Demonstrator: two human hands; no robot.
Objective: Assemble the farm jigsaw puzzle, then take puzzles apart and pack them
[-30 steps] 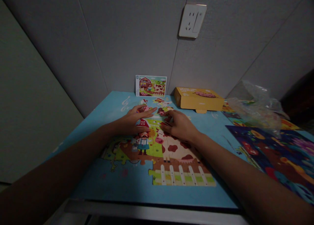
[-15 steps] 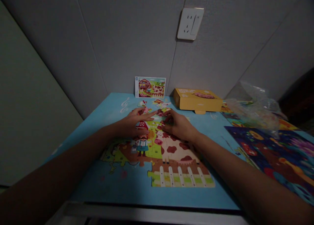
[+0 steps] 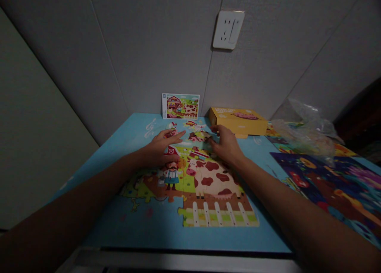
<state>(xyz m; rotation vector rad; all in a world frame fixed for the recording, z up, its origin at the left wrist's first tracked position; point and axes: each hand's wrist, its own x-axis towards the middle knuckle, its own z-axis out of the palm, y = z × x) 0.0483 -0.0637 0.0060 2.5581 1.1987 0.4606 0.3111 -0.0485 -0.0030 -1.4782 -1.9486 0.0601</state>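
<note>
A partly joined jigsaw puzzle (image 3: 218,177) with a cow, a farmer and a white fence lies on the blue table. My left hand (image 3: 160,148) lies over its upper left side, fingers spread and holding nothing that I can see. Beyond the puzzle's top edge is a group of loose puzzle pieces (image 3: 199,135). My right hand (image 3: 226,146) is at their right side, thumb and fingers apart, the thumb close to the nearest piece. A piece with red and white stripes (image 3: 199,154) sits at the top edge above the cow's head.
A picture card (image 3: 181,106) of the farm scene leans on the wall. Right of it stands a yellow box (image 3: 241,122). Further right are a clear plastic bag (image 3: 312,130) and a dark blue picture puzzle (image 3: 333,189). A socket (image 3: 228,29) is on the wall.
My right hand has moved right and away from the cow's head, its fingers spreading. The striped piece above the cow now shows. My left hand has hardly moved.
</note>
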